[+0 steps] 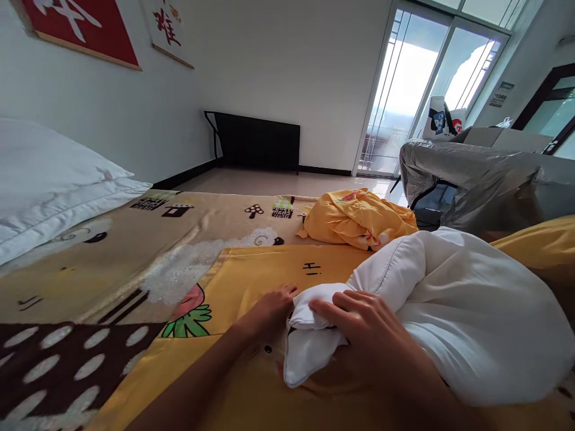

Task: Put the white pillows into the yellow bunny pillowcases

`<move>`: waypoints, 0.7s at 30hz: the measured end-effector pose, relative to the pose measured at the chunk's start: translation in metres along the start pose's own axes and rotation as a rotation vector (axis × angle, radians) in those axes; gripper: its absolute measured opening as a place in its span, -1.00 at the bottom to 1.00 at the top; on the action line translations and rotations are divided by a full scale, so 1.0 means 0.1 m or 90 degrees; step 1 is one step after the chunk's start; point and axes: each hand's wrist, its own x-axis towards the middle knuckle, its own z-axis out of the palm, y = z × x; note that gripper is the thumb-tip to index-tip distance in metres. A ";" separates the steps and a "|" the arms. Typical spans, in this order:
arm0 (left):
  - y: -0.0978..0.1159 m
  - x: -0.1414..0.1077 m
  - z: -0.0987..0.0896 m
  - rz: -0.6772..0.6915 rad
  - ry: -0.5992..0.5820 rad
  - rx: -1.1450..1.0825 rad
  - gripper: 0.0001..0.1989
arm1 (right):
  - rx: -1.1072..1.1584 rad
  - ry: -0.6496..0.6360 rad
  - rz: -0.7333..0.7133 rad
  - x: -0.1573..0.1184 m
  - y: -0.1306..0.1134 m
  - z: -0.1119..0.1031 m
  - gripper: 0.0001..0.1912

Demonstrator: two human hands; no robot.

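Observation:
A bulky white pillow (476, 305) with a piped seam lies bent at the right, its narrow corner reaching toward the middle. My right hand (363, 323) grips that corner from above, thumb and fingers pressed into the cloth. On the corner's left side is my left hand (274, 308), its fingers curled against the white cloth and partly hidden behind it. Beneath both hands a yellow fabric cover (269, 263) is spread flat, printed with "Hi" and a pink and green motif. Just beyond the pillow sits a crumpled yellow cloth bundle (359, 218).
A patterned bedspread (171, 239) covers the bed. Another white pillow (54, 179) rests at the left. A black panel (258, 140) leans by the far wall. Plastic-wrapped furniture (485, 173) stands at the right, near the glass door (408, 84). More yellow cloth (543, 245) shows behind the pillow.

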 end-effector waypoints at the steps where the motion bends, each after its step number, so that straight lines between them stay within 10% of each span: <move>1: -0.01 0.02 0.03 -0.010 0.012 -0.001 -0.81 | -0.001 -0.005 -0.004 -0.01 -0.02 0.01 -0.60; 13: 0.06 -0.01 -0.10 -0.169 0.213 -0.091 -0.90 | -0.036 -0.052 -0.048 0.04 -0.16 0.24 -0.66; 21: 0.13 -0.12 -0.33 -0.140 0.139 0.092 -0.85 | -0.024 -0.028 -0.045 0.12 -0.04 0.24 -0.65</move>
